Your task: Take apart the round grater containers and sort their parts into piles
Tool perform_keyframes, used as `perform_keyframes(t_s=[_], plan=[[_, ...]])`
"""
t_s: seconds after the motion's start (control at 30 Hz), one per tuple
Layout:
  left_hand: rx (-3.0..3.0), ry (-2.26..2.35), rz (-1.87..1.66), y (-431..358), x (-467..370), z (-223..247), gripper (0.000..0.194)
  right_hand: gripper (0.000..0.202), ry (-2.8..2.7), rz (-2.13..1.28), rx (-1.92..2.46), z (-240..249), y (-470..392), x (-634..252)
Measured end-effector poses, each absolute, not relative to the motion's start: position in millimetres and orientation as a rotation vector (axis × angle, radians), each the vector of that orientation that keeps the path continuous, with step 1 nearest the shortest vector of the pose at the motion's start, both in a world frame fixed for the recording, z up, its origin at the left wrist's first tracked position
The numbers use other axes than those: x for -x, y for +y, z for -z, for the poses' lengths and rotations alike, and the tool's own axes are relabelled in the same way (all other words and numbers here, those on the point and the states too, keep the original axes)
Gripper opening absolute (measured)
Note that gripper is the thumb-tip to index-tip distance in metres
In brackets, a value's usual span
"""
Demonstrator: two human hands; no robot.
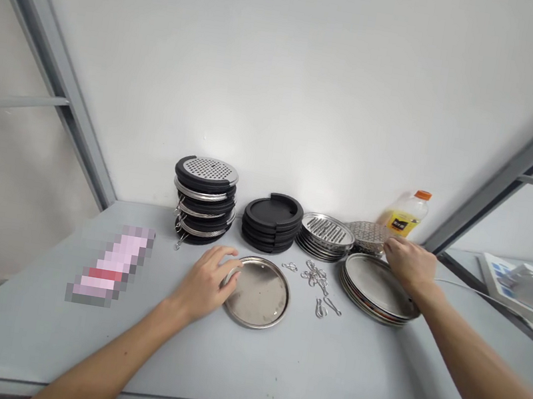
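A shallow round metal plate (258,296) lies flat on the grey table. My left hand (210,282) is at its left rim, thumb and fingers apart and holding nothing; whether they touch the rim I cannot tell. At the right, my right hand (408,262) reaches over a stack of similar metal plates (374,287). Its fingers are curled down by the right edge of a pile of perforated metal discs (366,235); what they grip is hidden. Several small wire clips (318,276) lie loose between the plate and the stack.
Along the wall stand a tall pile of black-rimmed perforated discs (210,174), black rings (271,217) and slotted metal graters (326,233). A yellow-labelled bottle (406,218) is behind my right hand. A pixelated pink object (115,263) lies left. White devices (530,288) and a cable are far right.
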State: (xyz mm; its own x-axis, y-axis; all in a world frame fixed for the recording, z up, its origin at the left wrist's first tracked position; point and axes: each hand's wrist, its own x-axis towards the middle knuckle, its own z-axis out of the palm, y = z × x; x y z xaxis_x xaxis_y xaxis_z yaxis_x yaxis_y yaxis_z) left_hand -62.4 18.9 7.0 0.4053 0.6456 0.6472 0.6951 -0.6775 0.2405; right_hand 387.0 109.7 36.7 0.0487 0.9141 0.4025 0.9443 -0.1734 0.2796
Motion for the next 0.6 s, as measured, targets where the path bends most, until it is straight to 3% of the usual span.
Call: perform_keyframes(t_s=[0.6], plan=[[2.671, -1.294, 1.1, 17.8, 61.6, -7.7, 0.02, 0.035, -1.937, 0.521, 2.403, -40.8, 118.1, -384.2]])
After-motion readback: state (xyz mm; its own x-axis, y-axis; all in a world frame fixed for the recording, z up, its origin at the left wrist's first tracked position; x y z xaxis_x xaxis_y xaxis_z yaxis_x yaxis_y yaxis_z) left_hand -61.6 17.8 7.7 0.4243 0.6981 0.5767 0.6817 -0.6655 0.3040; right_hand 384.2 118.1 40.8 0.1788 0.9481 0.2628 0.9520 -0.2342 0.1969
